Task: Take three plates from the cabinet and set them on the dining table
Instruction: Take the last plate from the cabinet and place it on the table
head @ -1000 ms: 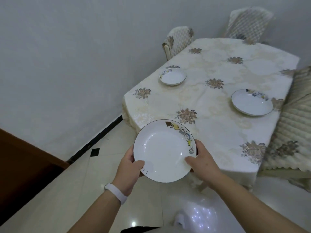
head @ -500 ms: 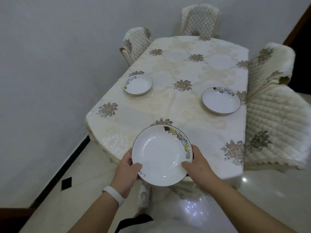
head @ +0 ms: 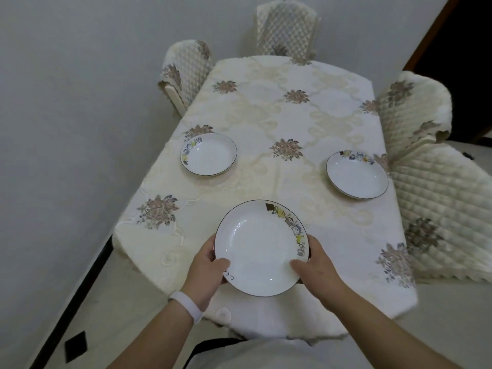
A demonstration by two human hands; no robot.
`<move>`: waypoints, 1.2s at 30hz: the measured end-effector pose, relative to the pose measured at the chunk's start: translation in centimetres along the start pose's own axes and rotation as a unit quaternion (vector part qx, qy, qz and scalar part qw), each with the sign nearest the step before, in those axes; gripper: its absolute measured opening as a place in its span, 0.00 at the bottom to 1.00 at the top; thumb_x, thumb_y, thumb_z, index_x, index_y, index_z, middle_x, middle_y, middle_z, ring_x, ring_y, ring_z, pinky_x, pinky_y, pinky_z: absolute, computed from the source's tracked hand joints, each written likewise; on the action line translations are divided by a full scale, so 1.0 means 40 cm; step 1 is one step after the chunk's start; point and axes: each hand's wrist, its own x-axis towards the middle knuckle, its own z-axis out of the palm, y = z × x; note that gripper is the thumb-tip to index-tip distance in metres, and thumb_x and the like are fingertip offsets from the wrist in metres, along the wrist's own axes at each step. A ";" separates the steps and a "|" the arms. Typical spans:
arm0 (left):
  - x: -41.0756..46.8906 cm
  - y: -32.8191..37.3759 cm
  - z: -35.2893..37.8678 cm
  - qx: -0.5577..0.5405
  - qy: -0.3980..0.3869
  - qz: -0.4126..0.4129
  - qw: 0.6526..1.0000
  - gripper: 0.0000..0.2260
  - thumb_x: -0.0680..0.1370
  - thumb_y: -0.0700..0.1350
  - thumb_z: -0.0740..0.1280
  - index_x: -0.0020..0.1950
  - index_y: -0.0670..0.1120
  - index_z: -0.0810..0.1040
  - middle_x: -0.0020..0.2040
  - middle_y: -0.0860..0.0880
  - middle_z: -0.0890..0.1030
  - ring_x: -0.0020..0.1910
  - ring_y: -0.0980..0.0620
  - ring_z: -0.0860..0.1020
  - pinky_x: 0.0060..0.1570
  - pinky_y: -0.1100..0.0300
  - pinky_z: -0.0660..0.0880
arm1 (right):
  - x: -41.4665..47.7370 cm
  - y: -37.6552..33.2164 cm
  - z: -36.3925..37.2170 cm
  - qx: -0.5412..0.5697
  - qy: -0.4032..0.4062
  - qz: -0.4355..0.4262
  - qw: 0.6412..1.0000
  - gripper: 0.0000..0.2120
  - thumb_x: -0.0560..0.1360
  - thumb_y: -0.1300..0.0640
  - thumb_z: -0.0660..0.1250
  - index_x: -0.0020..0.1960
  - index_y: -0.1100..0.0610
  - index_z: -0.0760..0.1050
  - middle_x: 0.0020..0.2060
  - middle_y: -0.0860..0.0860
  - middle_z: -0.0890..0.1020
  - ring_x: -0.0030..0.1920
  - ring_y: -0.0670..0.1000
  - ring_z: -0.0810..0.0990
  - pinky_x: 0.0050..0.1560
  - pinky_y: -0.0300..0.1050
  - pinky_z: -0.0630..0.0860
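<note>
Hands nearest the camera: the left hand [head: 206, 265], wearing a white wristband [head: 186, 306], and the right hand [head: 316, 265] grip one white plate [head: 259, 246] by its near rim, thumbs laid on top and fingers [head: 209, 242] curled beneath. It is level over the near end of the tabletop [head: 266, 182]; whether it touches the floral cloth cannot be told. Farther on, two more lie on the cloth, well apart: a left plate [head: 209, 154] by the left edge and a right plate [head: 356, 174] by the right edge. Quilted chairs stand at the right [head: 426, 182], far left [head: 186, 67] and far end [head: 287, 25].
</note>
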 end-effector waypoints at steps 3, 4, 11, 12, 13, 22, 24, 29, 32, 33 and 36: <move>0.053 0.017 -0.025 0.004 -0.031 -0.010 0.999 0.29 0.70 0.27 0.60 0.58 0.59 0.79 0.49 0.49 0.85 0.44 0.49 0.83 0.38 0.50 0.80 | 0.021 -0.001 0.031 0.017 0.030 0.017 0.999 0.27 0.71 0.68 0.62 0.64 0.45 0.68 0.54 0.47 0.81 0.52 0.51 0.81 0.37 0.43 0.82; 0.067 0.022 -0.029 0.006 -0.041 -0.013 0.999 0.29 0.70 0.28 0.60 0.58 0.58 0.79 0.49 0.48 0.85 0.43 0.49 0.83 0.38 0.51 0.80 | 0.027 0.001 0.038 0.020 0.038 0.021 0.999 0.27 0.71 0.68 0.62 0.64 0.45 0.69 0.54 0.47 0.81 0.52 0.51 0.81 0.37 0.44 0.82; 0.142 0.020 -0.026 0.053 -0.093 -0.044 0.993 0.29 0.65 0.33 0.61 0.53 0.64 0.80 0.49 0.50 0.85 0.44 0.51 0.83 0.37 0.54 0.79 | 0.044 0.030 0.051 0.038 0.078 0.049 0.995 0.25 0.71 0.67 0.63 0.59 0.40 0.69 0.52 0.46 0.81 0.51 0.49 0.81 0.37 0.43 0.82; 0.151 0.014 -0.023 0.057 -0.093 -0.048 0.993 0.28 0.65 0.33 0.61 0.53 0.64 0.80 0.48 0.50 0.85 0.43 0.51 0.83 0.37 0.53 0.80 | 0.047 0.036 0.049 0.040 0.079 0.052 0.995 0.25 0.71 0.67 0.63 0.57 0.39 0.69 0.52 0.46 0.80 0.51 0.49 0.81 0.37 0.43 0.82; 0.159 0.007 -0.020 0.062 -0.093 -0.051 0.992 0.28 0.66 0.32 0.61 0.52 0.64 0.81 0.48 0.50 0.85 0.42 0.51 0.83 0.37 0.53 0.80 | 0.051 0.043 0.046 0.039 0.082 0.055 0.994 0.25 0.71 0.67 0.63 0.56 0.38 0.69 0.52 0.46 0.80 0.51 0.49 0.81 0.37 0.44 0.82; 0.194 -0.031 0.000 0.073 -0.070 -0.094 0.990 0.32 0.71 0.25 0.59 0.49 0.64 0.82 0.46 0.51 0.86 0.44 0.48 0.83 0.44 0.46 0.81 | 0.101 0.091 0.038 -0.002 0.088 0.084 0.993 0.26 0.70 0.65 0.64 0.62 0.43 0.67 0.53 0.47 0.80 0.54 0.52 0.80 0.53 0.61 0.80; 0.201 -0.035 0.005 0.072 -0.063 -0.104 0.990 0.32 0.71 0.25 0.59 0.49 0.63 0.82 0.45 0.50 0.86 0.43 0.47 0.83 0.40 0.48 0.81 | 0.116 0.095 0.036 -0.010 0.080 0.092 0.993 0.26 0.70 0.65 0.63 0.62 0.42 0.67 0.53 0.45 0.80 0.53 0.50 0.79 0.54 0.60 0.80; 0.212 -0.057 0.010 0.081 -0.037 -0.119 0.989 0.30 0.71 0.26 0.59 0.52 0.61 0.81 0.46 0.50 0.85 0.44 0.46 0.82 0.42 0.44 0.81 | 0.143 0.120 0.029 -0.035 0.067 0.099 0.992 0.28 0.70 0.64 0.64 0.66 0.46 0.67 0.53 0.41 0.79 0.53 0.44 0.78 0.55 0.53 0.79; 0.217 -0.072 0.006 0.100 -0.028 -0.118 0.988 0.29 0.71 0.26 0.60 0.56 0.58 0.79 0.47 0.50 0.85 0.47 0.45 0.82 0.46 0.40 0.80 | 0.152 0.129 0.030 -0.052 0.063 0.102 0.991 0.28 0.71 0.64 0.64 0.68 0.46 0.66 0.53 0.39 0.78 0.53 0.42 0.77 0.55 0.49 0.77; 0.219 -0.076 0.005 0.106 -0.028 -0.117 0.987 0.28 0.71 0.27 0.60 0.57 0.58 0.79 0.48 0.50 0.85 0.48 0.44 0.82 0.46 0.39 0.80 | 0.154 0.133 0.031 -0.052 0.063 0.103 0.991 0.28 0.71 0.63 0.64 0.68 0.46 0.66 0.53 0.39 0.78 0.53 0.43 0.77 0.55 0.49 0.77; 0.227 -0.080 0.003 0.127 -0.025 -0.113 0.985 0.28 0.70 0.29 0.62 0.54 0.62 0.80 0.50 0.50 0.85 0.50 0.43 0.82 0.46 0.37 0.80 | 0.160 0.139 0.030 -0.052 0.062 0.101 0.992 0.29 0.71 0.63 0.65 0.69 0.46 0.65 0.53 0.39 0.78 0.53 0.44 0.77 0.55 0.49 0.76</move>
